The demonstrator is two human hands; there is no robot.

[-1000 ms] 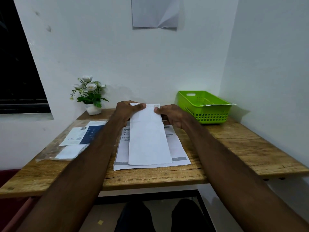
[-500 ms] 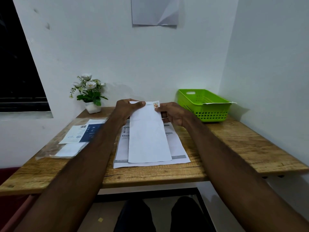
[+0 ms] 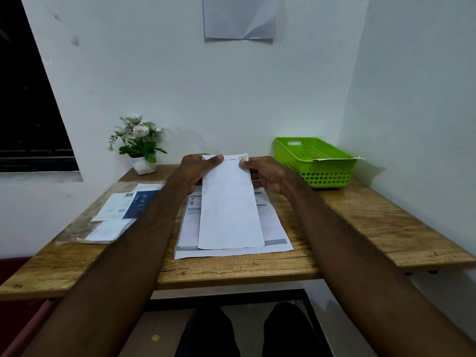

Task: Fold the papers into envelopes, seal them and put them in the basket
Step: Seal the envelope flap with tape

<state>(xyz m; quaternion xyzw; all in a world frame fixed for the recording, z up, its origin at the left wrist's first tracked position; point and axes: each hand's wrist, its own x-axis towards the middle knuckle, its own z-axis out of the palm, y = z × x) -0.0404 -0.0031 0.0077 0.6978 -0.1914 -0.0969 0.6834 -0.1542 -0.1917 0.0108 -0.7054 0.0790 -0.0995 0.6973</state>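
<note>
- The place is a corner of white walls with a wooden table (image 3: 386,228) set into it; a sheet of white paper (image 3: 238,18) hangs on the back wall at 12 o'clock, and a dark window is on the left.
- In the middle of the table lies a stack of printed white papers (image 3: 275,229), and on top of it the long, narrow folded white paper (image 3: 230,212), which runs from 6 o'clock towards 12 o'clock.
- The left hand (image 3: 193,173) holds the far left corner of this folded paper, the thumb pressed flat on top; the fingers under it are hidden.
- The right hand (image 3: 268,175) pinches the far right corner, just beside a small coloured sticker (image 3: 243,158) that sits on the narrow top flap.
- The far end is lifted a little, while the near end rests on the stack.
- I judge that the step in hand is the sealing: the folding looks finished and the sticker is at the flap.
- The next move probably calls for pressing the sticker down flat, so that the flap stays closed, with the left hand keeping the paper steady.
- After that the envelope must go to the green plastic basket (image 3: 327,173) at 2 o'clock, where one white sheet (image 3: 337,158) already lies over the rim.
- At 10 o'clock lie a blue and white leaflet (image 3: 134,204) and a clear plastic sleeve (image 3: 103,231); a small pot of white flowers (image 3: 140,145) stands at 11 o'clock.
</note>
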